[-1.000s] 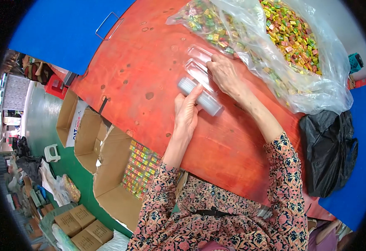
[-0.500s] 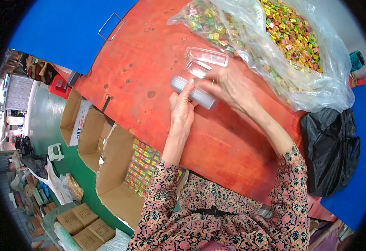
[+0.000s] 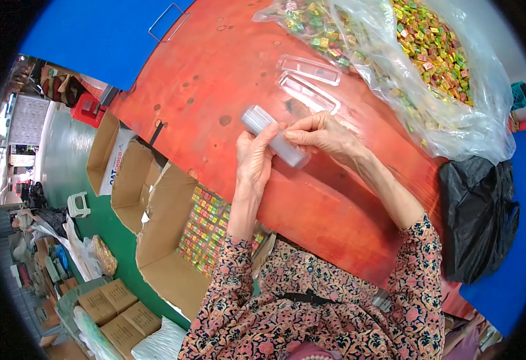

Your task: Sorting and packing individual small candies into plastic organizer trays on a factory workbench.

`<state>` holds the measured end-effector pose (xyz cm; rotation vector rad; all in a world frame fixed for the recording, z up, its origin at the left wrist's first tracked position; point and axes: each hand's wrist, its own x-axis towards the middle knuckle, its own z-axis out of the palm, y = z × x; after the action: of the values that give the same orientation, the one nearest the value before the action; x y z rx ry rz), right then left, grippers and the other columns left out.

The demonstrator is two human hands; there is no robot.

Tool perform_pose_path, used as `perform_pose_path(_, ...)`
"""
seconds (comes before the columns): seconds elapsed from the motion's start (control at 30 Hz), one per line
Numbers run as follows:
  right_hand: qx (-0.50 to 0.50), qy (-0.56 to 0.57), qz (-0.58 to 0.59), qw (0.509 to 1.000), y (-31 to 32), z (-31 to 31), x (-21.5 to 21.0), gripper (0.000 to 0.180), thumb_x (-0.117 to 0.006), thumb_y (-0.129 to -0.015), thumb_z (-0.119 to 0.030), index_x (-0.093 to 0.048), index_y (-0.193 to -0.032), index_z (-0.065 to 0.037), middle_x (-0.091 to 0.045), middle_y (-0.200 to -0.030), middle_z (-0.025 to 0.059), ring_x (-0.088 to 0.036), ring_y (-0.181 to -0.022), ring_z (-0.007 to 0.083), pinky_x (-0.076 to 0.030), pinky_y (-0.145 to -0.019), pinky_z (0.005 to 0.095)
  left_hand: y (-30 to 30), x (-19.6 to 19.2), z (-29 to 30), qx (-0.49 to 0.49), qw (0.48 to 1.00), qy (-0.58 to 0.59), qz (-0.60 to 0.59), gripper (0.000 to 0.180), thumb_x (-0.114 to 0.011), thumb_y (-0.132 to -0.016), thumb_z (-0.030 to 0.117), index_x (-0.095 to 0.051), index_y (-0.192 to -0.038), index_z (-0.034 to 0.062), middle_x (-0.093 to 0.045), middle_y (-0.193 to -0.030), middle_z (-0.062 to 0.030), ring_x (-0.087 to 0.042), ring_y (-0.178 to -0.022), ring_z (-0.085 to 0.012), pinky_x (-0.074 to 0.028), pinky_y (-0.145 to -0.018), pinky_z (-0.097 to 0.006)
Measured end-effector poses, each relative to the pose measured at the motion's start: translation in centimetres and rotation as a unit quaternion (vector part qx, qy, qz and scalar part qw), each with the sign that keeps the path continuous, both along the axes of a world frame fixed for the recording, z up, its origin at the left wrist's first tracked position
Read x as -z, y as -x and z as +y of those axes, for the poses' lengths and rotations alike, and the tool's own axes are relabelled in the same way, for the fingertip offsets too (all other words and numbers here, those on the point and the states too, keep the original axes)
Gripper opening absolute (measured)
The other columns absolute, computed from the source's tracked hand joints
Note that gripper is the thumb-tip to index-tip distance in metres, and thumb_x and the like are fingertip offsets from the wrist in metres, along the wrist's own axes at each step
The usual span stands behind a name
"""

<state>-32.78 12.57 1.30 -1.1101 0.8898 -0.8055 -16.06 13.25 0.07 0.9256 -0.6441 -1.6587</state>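
Both grips closed on one clear plastic tube (image 3: 274, 137): left hand (image 3: 254, 157) underneath, right hand (image 3: 324, 135) pinching near end. Just beyond, two clear lids (image 3: 308, 81) on red surface (image 3: 215, 72); candy bag (image 3: 407, 54) farther.

1. Left hand (image 3: 254, 162) and right hand (image 3: 326, 137) grip a clear plastic box (image 3: 274, 137) above the red table (image 3: 215, 78).
2. Two empty clear trays (image 3: 308, 81) lie just beyond.
3. Candy bag (image 3: 419, 54) far right; open carton (image 3: 182, 240) of candy near left.

Three clear plastic boxes (image 3: 273, 136), two hands (image 3: 255, 157), one candy bag (image 3: 431, 72).
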Motion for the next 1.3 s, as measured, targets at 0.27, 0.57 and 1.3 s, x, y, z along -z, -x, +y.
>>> perform_pose_path(0.27, 0.132, 0.315, 0.338, 0.877, -1.5, 0.8, -1.1, 0.013, -0.061, -0.077, -0.011, -0.061, -0.075, 0.001, -0.057, -0.064, 0.006, -0.05, -0.052, 0.014, -0.042, -0.049, 0.0279, -1.0, 1.2, 0.5, -0.057, 0.998, -0.023, -0.014, 0.036, -0.071, -0.075, 0.016, -0.05, -0.096, -0.0048, -0.06, -0.091, -0.0146, -0.062, -0.079, -0.023, -0.054, -0.071, -0.035)
perform_pose_path(0.57, 0.173, 0.511, 0.516, 0.665, -1.2, 0.2, 1.2, 0.01, -0.06, -0.073, -0.008, -0.061, -0.078, 0.0, -0.054, -0.069, 0.0125, -0.058, -0.068, 0.0275, -0.047, -0.056, 0.0375, -1.2, 0.7, 1.6, -0.04, 0.997, -0.067, 0.028, 0.037, -0.07, -0.077, 0.017, -0.048, -0.098, -0.0034, -0.06, -0.092, -0.0164, -0.062, -0.084, -0.0257, -0.053, -0.075, -0.038)
perform_pose_path(1.3, 0.193, 0.47, 0.445, 0.737, -2.7, 1.7, 1.0, 0.011, -0.061, -0.074, -0.008, -0.054, -0.069, -0.001, -0.054, -0.071, 0.0122, -0.057, -0.059, 0.026, -0.047, -0.05, 0.0341, -3.3, 1.2, 2.7, -0.074, 0.995, -0.06, -0.01, 0.036, -0.068, -0.077, 0.015, -0.047, -0.098, -0.0036, -0.06, -0.091, -0.0165, -0.063, -0.082, -0.0291, -0.054, -0.075, -0.041)
